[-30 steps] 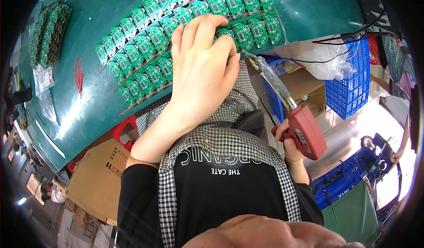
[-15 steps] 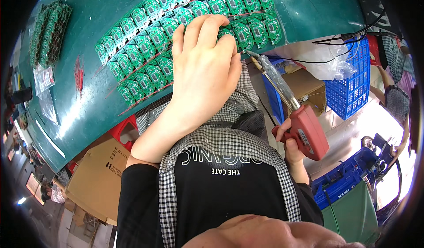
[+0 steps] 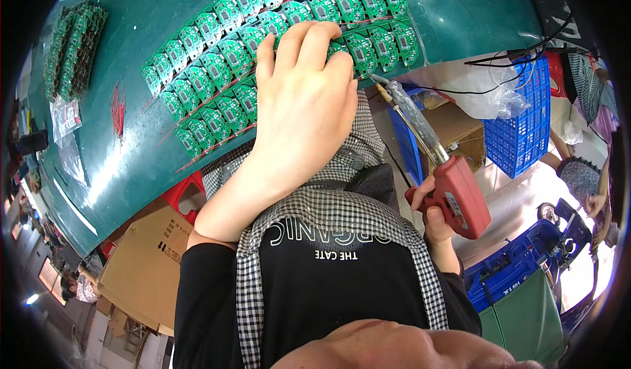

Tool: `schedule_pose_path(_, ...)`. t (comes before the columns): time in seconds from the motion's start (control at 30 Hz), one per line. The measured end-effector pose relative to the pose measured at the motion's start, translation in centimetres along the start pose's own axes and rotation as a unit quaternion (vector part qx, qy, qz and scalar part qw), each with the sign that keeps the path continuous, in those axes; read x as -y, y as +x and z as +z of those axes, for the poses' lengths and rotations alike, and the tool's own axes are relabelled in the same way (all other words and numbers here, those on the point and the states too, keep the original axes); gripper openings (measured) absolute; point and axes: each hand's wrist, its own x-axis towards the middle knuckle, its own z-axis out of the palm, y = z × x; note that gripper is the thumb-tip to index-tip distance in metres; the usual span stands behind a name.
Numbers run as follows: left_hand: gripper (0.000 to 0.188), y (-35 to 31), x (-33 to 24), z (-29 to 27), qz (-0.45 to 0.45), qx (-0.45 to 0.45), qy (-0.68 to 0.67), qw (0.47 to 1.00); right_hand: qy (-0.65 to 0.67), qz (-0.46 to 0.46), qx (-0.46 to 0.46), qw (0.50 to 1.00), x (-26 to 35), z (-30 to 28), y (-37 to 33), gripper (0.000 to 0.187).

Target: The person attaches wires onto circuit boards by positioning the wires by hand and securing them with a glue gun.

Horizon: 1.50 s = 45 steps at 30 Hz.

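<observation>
Several green circuit boards (image 3: 362, 49) lie in curved rows at the near edge of the green tabletop. Across the nearest rows rests my left hand (image 3: 303, 99), its outer fingers bent over the boards. Its index finger and thumb curl in together; their tips, and whatever they pinch, are hidden. Thin red wires (image 3: 217, 147) run along the rows. In my right hand (image 3: 430, 214) is a soldering gun (image 3: 460, 197) with a red handle, gripped low at the right. Its long metal barrel points up and left, and the tip is at the board edge beside my left hand.
At the far left are stacked boards (image 3: 73, 50), a clear plastic bag (image 3: 66, 122) and a bundle of red wires (image 3: 118, 113). A blue crate (image 3: 519, 119) and a cardboard box (image 3: 146, 264) stand below table level. A black cable (image 3: 453, 92) crosses at right.
The soldering gun's tip has shifted very slightly to the right. My left hand stays almost in place on the boards. At the far right, another person's arms have moved.
</observation>
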Motion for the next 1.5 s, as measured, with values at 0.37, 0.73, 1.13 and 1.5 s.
schedule_pose_path(0.37,0.012,-0.4,0.1,0.7,0.035,-0.021,0.037,0.999,0.007,0.027,-0.012,1.000,0.2,0.2,-0.3,0.070)
schedule_pose_path(0.73,0.030,-1.5,2.0,1.3,0.217,-0.079,0.001,0.973,0.063,0.005,0.010,0.998,-0.1,-0.2,0.2,0.073)
schedule_pose_path(1.13,0.035,-1.5,2.5,1.2,0.255,-0.068,0.033,0.964,0.029,0.011,0.016,0.999,-1.4,-1.0,-0.8,0.079)
schedule_pose_path(1.5,0.032,-1.4,2.5,1.3,0.251,-0.070,0.033,0.965,0.101,0.040,-0.009,0.994,0.2,0.1,-0.2,0.073)
